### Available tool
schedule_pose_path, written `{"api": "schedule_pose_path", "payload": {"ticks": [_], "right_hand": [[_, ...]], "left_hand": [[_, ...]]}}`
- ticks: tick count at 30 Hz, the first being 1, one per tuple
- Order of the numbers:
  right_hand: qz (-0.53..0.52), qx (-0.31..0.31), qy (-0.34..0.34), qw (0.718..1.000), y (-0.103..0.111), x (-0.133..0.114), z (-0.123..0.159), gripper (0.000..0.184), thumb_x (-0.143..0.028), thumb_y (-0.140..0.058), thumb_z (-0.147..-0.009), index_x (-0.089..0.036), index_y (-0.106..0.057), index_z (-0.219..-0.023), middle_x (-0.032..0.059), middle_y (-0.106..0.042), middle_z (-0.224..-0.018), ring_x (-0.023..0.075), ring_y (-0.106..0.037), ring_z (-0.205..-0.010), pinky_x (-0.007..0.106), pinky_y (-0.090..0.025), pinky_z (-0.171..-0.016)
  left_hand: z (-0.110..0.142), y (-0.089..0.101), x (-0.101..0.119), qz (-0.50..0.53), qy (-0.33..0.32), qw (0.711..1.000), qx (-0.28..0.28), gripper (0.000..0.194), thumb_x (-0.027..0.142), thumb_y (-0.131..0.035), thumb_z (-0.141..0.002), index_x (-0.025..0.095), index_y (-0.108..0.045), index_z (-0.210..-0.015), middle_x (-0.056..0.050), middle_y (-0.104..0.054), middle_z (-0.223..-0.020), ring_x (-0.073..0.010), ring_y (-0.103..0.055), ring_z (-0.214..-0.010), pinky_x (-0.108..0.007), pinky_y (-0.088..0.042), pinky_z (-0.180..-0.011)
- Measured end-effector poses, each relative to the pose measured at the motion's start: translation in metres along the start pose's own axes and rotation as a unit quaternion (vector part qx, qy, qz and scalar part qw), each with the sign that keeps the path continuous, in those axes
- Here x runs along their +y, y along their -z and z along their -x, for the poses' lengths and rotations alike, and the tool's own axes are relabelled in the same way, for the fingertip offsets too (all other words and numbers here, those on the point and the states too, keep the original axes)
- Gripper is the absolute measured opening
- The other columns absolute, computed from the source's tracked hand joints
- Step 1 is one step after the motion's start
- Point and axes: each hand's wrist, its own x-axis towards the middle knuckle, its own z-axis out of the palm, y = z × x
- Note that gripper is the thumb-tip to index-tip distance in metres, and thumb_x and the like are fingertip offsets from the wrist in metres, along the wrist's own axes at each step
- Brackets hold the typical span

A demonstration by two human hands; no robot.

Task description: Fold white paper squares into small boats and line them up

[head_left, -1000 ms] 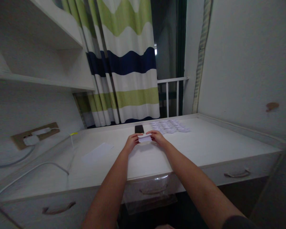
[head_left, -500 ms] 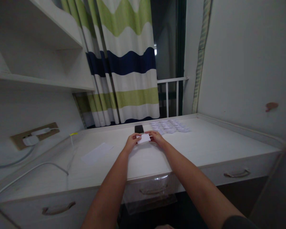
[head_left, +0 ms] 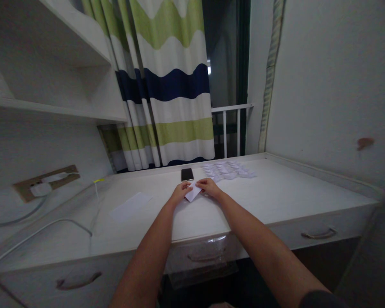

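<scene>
Bare left hand (head_left: 180, 193), bare right hand (head_left: 209, 186), slim bare forearms (head_left: 269, 256), dark sleeve (head_left: 320, 300) edging the lower right corner

The only view comes from the person's head and faces forward and down, from quite near above, to the left hand (head_left: 180, 193) and right hand (head_left: 210, 186) on the white table (head_left: 276, 188), with the striped curtain (head_left: 176, 85) behind.

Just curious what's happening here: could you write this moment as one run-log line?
left hand: on small white paper | right hand: on same paper | nearby: black smartphone, heap of paper pieces, white sheet
</scene>
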Motion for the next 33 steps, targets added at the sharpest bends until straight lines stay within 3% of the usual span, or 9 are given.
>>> {"api": "schedule_pose_path", "payload": {"ticks": [3,8,15,21,33], "right_hand": [[0.02,-0.005,0.017,1.0,-0.0007,0.0003,-0.0003,0.02,-0.029,-0.067,-0.055,-0.012,-0.066,-0.066,-0.001,-0.058,-0.051,0.0072,-0.048,-0.043,0.019,-0.038,-0.042],[-0.008,0.013,0.003,1.0,0.0003,-0.0005,-0.0009,0.028,-0.028,-0.07,-0.051,-0.013,-0.065,-0.074,0.0001,-0.06,-0.053,0.0091,-0.053,-0.047,0.02,-0.042,-0.046],[-0.024,0.054,0.02,0.998,0.0023,-0.004,0.0,0.023,-0.032,-0.07,-0.051,-0.014,-0.064,-0.065,0.0017,-0.062,-0.06,0.0095,-0.054,-0.053,0.021,-0.041,-0.049],[-0.008,0.063,0.035,0.997,0.002,-0.0037,-0.0009,0.022,-0.033,-0.068,-0.053,-0.015,-0.065,-0.065,0.0014,-0.062,-0.06,0.0085,-0.05,-0.051,0.02,-0.038,-0.047],[-0.002,0.054,0.032,0.998,0.0025,-0.0055,-0.0005,0.019,-0.032,-0.066,-0.054,-0.016,-0.064,-0.063,0.0002,-0.059,-0.059,0.0097,-0.049,-0.053,0.021,-0.035,-0.048]], "left_hand": [[-0.0019,-0.0008,-0.0025,-0.006,-0.017,1.0,-0.01,0.021,0.026,-0.07,-0.051,0.014,-0.057,-0.062,0.0,-0.057,-0.056,-0.0109,-0.05,-0.052,-0.021,-0.035,-0.049],[-0.003,0.002,-0.002,0.013,-0.046,0.999,0.021,0.027,0.032,-0.069,-0.053,0.015,-0.054,-0.067,-0.001,-0.061,-0.063,-0.0125,-0.054,-0.057,-0.021,-0.038,-0.052],[0.0001,-0.0011,-0.0003,0.049,0.014,0.999,-0.008,0.028,0.025,-0.068,-0.055,0.015,-0.052,-0.076,-0.002,-0.063,-0.066,-0.0143,-0.058,-0.058,-0.025,-0.044,-0.054],[0.003,-0.0028,0.0022,0.06,0.016,0.998,-0.031,0.031,0.02,-0.068,-0.056,0.013,-0.055,-0.084,-0.005,-0.065,-0.072,-0.0156,-0.06,-0.063,-0.027,-0.047,-0.056],[0.0026,-0.0022,0.0027,0.04,0.002,0.999,-0.026,0.036,0.036,-0.069,-0.056,0.011,-0.06,-0.081,-0.007,-0.064,-0.075,-0.0156,-0.059,-0.063,-0.026,-0.047,-0.053]]}}
